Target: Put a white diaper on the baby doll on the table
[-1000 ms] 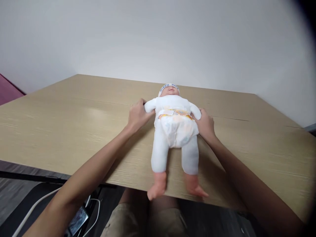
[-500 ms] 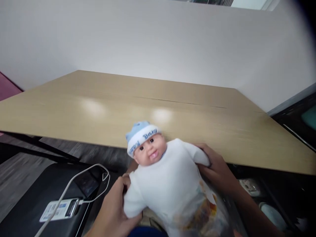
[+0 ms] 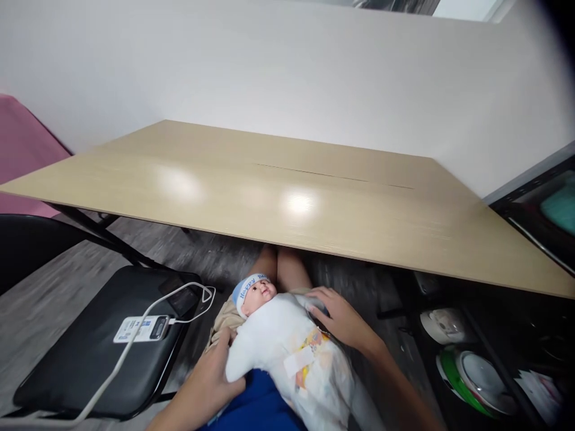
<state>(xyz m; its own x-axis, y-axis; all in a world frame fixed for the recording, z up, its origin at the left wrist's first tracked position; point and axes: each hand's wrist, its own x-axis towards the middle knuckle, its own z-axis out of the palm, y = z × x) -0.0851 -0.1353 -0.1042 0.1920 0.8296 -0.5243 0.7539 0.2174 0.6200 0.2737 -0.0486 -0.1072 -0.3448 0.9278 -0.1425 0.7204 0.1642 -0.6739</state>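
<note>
A baby doll [image 3: 278,329] lies face up on my lap, its head toward the table. It wears a white top, a blue and white cap with lettering, and a printed diaper with a white tab on the front. My left hand [image 3: 215,368] is closed around the doll's arm on the left, thumb underneath. On the other side, my right hand [image 3: 339,317] grips the doll's other arm, fingers over it and thumb near the chest. The doll's lower legs run out of the picture's bottom edge.
A light wooden table [image 3: 224,203] stands before me against a white wall. At left, a black chair [image 3: 85,359] holds a power bank [image 3: 141,329] with a white cable and a dark phone-like object. At right below are a dark shelf, a green-rimmed round container [image 3: 453,380] and a white item.
The doll has come down from in front of the table edge onto my lap, tilting back, with both hands moving along. The view has shifted, showing more chair and floor.
</note>
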